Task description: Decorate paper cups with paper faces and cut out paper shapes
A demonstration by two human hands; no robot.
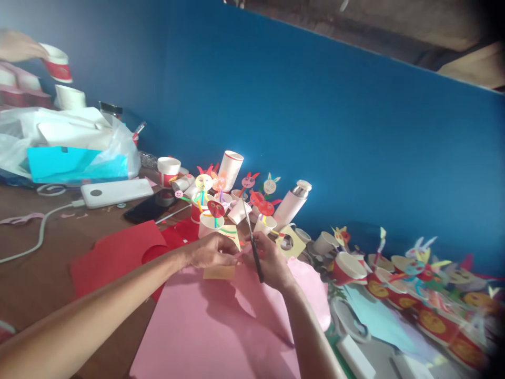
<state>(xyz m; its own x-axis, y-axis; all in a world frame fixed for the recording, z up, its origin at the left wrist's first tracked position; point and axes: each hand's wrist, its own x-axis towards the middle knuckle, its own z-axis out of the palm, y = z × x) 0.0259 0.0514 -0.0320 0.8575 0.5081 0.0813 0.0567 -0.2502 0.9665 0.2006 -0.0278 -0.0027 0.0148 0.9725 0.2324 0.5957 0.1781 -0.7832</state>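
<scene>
My left hand is closed in a pinch on a small yellow piece of paper, held above a large pink sheet. My right hand grips a pair of scissors with the blades pointing up and away, right beside the yellow paper. Both forearms reach in from the lower left and bottom. Just beyond my hands stands a cluster of paper cups with paper animal faces on straws.
Red paper sheets lie left of the pink one. A white power bank, a phone, a pink bottle and a plastic bag sit behind. More decorated cups line the right. Another person's hand holds a cup at top left.
</scene>
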